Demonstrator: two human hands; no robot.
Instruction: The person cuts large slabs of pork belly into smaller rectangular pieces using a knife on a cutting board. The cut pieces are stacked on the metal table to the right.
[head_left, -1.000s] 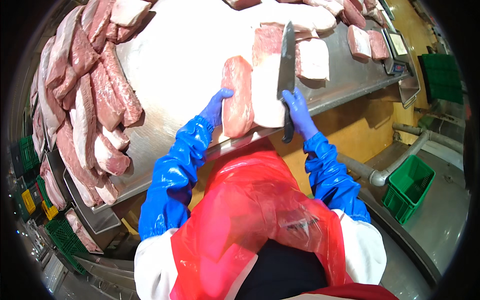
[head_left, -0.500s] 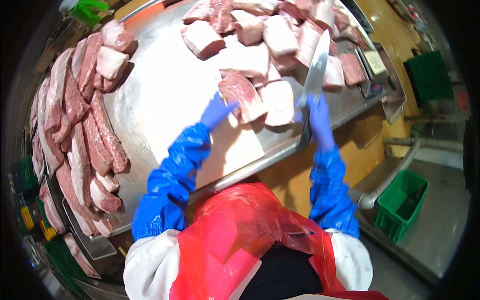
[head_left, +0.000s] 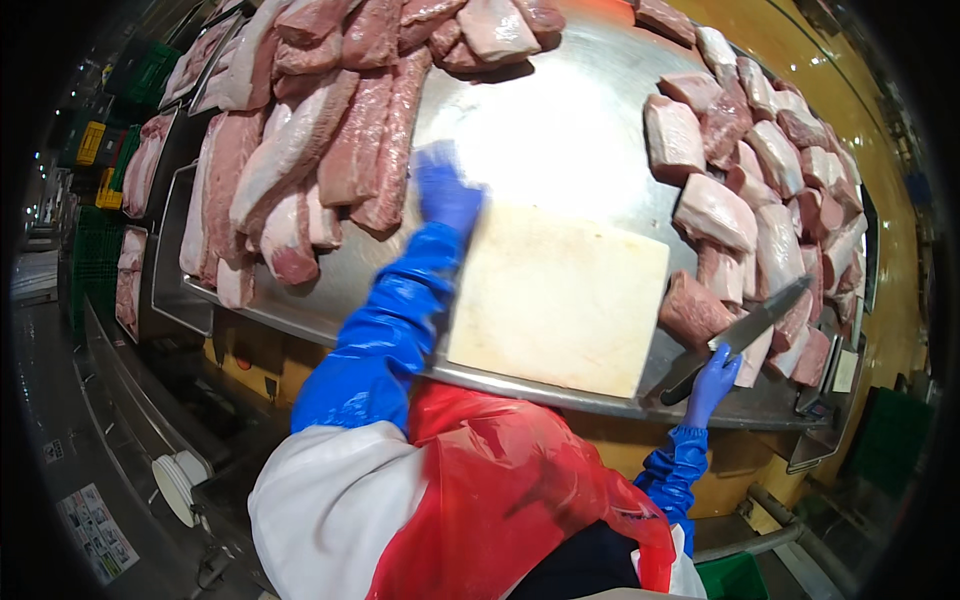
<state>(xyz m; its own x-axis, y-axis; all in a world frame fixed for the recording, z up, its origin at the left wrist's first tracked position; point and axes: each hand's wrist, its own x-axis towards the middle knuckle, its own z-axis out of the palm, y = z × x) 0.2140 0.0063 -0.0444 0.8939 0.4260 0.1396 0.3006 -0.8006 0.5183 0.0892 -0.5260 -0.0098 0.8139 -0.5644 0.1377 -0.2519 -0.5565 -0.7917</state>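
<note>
Green crate [head_left: 735, 578] (partly hidden), grey pipe [head_left: 750, 545]

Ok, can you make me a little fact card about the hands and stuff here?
Left hand: purple-gloved, blurred, between raw meat strips and cutting board; grip unclear
Right hand: purple-gloved, holding black-handled knife
Board: cream-coloured, on steel table
Strips: long, piled left
Raw meat chunks: crowded right
Apron: red, shiny

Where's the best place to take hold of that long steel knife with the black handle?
Probably the black handle, approached from the person's side: it points back toward them, while the long steel blade slants away to the right. The purple-gloved right hand grips near where handle meets blade.
</note>
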